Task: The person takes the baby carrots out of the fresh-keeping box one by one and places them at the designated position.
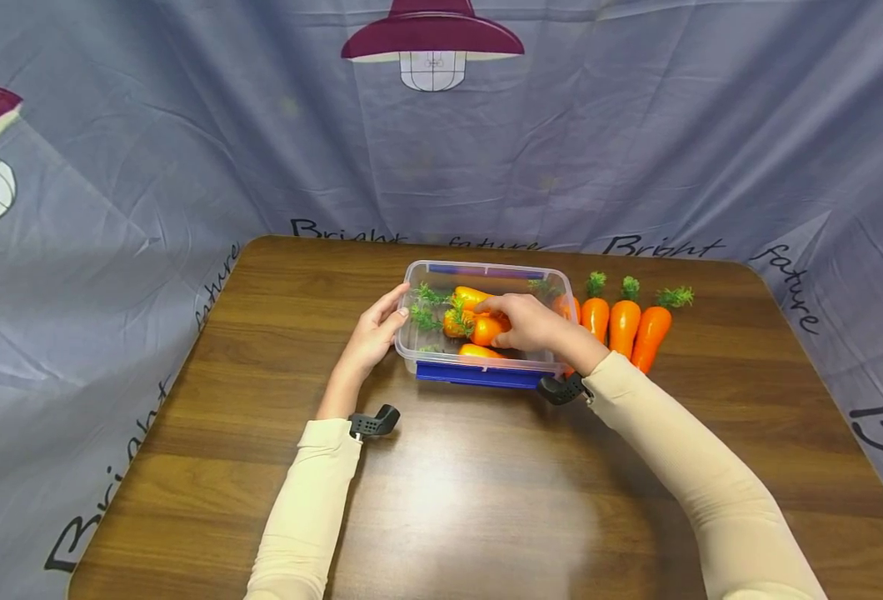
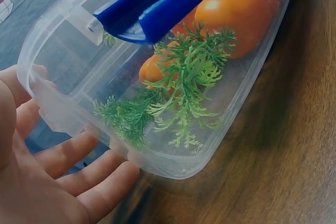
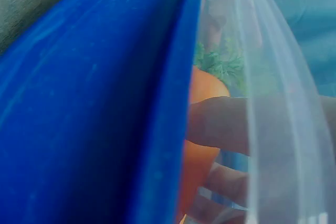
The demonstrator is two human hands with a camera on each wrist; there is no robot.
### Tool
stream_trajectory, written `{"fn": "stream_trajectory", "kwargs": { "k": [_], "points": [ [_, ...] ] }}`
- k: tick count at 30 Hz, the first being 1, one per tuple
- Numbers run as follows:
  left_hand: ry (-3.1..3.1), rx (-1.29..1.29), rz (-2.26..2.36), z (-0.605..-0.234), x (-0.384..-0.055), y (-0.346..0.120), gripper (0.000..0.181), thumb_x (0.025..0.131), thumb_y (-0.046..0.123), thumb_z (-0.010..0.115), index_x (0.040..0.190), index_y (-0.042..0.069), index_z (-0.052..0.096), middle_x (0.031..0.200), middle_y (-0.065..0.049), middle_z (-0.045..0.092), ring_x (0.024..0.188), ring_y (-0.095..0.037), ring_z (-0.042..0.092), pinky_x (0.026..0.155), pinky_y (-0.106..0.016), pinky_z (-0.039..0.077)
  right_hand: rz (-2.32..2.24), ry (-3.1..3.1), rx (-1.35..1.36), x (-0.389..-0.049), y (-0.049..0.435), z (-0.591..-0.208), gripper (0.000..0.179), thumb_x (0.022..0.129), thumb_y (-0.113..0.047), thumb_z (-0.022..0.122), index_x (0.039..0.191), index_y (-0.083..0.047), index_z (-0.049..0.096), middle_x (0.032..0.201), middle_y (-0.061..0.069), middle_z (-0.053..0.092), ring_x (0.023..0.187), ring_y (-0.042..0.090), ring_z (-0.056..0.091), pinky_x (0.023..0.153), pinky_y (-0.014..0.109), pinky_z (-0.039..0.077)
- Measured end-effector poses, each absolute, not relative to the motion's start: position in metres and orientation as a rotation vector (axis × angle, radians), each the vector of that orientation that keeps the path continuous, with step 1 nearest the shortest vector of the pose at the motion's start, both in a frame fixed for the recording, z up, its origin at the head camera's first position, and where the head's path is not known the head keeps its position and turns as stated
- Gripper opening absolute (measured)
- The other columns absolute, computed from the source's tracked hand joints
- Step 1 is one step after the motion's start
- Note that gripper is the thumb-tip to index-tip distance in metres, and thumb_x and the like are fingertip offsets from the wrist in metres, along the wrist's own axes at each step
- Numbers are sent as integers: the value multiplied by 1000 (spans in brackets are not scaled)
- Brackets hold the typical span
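Note:
A clear plastic box [image 1: 404, 354] with blue side clips stands on the table, holding several orange toy carrots with green feathery tops. My right hand [image 1: 524, 321] reaches into the box over its right end and grips a carrot [image 1: 486, 331]. In the right wrist view its thumb and fingers [image 3: 220, 124] lie around the carrot [image 3: 205, 85], partly hidden behind the box wall and blue clip. At the left end, my left hand [image 1: 374, 333] rests against the box; its extended fingers [image 2: 97, 174] touch the outer wall in the left wrist view.
Right of the box, several more carrots [image 1: 625, 325] lie side by side on the brown wooden table [image 1: 261, 400], tops pointing away. The right forearm passes close to them. Behind the table hangs a grey-blue printed curtain [image 1: 291, 150].

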State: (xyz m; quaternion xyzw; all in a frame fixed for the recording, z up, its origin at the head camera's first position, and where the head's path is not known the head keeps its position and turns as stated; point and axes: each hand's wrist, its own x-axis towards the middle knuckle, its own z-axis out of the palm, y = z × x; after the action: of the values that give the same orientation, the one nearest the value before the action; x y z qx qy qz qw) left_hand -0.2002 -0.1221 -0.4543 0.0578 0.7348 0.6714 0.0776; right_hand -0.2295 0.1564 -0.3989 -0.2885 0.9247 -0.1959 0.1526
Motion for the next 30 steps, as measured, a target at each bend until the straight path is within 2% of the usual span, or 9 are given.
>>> {"fn": "stream_trajectory", "kwargs": {
  "k": [15, 24, 30],
  "points": [
    [2193, 170, 2010, -453, -200, -122, 51, 107, 13, 46, 158, 12, 39, 164, -23, 33, 146, -38, 42, 110, -60, 45, -564, 2665, -885, -229, 159, -401, 50, 87, -9, 79, 134, -7, 64, 135, 19, 65, 121, 39, 61, 105, 54, 50],
    [2185, 186, 2017, -453, -200, -121, 51, 107, 12, 46, 158, 11, 38, 164, -23, 33, 147, -39, 42, 110, -60, 45, -703, 2717, -896, -229, 165, -402, 51, 87, -15, 80, 134, -7, 61, 117, 19, 70, 107, 35, 66, 94, 51, 54],
    [2190, 188, 2007, -454, -200, -123, 51, 108, 14, 46, 158, 12, 37, 166, -23, 29, 149, -40, 39, 111, -60, 44, -867, 2746, -772, -230, 170, -396, 58, 90, -18, 78, 141, -6, 55, 120, 21, 70, 106, 36, 67, 91, 50, 57]
  ]
}}
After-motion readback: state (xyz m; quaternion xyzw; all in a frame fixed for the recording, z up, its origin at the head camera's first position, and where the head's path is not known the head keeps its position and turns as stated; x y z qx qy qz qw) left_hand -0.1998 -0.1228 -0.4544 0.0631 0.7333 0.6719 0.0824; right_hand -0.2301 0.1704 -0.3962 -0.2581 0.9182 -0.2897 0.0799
